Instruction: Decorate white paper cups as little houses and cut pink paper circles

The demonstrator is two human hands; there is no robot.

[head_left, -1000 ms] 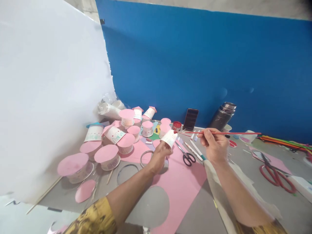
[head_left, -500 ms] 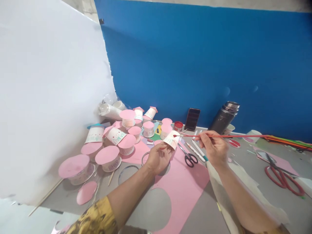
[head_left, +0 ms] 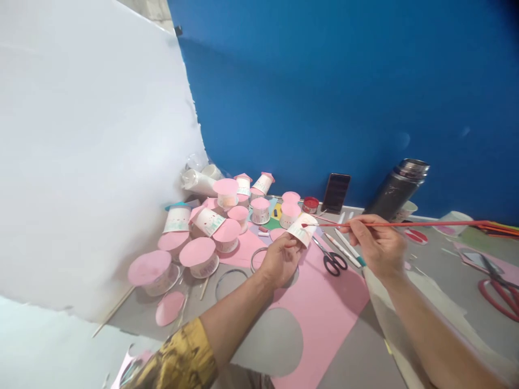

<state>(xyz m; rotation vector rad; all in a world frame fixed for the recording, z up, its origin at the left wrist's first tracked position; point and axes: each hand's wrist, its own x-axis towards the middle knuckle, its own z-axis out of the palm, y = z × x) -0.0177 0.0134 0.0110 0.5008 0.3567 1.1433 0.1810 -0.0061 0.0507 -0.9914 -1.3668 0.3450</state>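
Head view. The left hand (head_left: 281,262) has its grip closed on a white paper cup (head_left: 302,231), which is tilted and raised over the middle of the tabletop (head_left: 357,346); whether any fingers reach inside the cup cannot be told. The right hand (head_left: 377,248) has its grip pinched shut on the handle of a red paintbrush (head_left: 421,223), held nearly level. The red brush tip lies at the cup's decorated wall; actual contact is too small to confirm.

Beneath the cup, a pink sheet (head_left: 324,302) with round cut-outs extends toward the near edge, black-handled scissors (head_left: 334,263) lying across its right part. Toward the far left corner stand cups with pink discs (head_left: 197,256). Along the far edge, from left to right, are a red jar (head_left: 310,204), an upright phone (head_left: 336,193) and a dark, tilted flask (head_left: 395,189).
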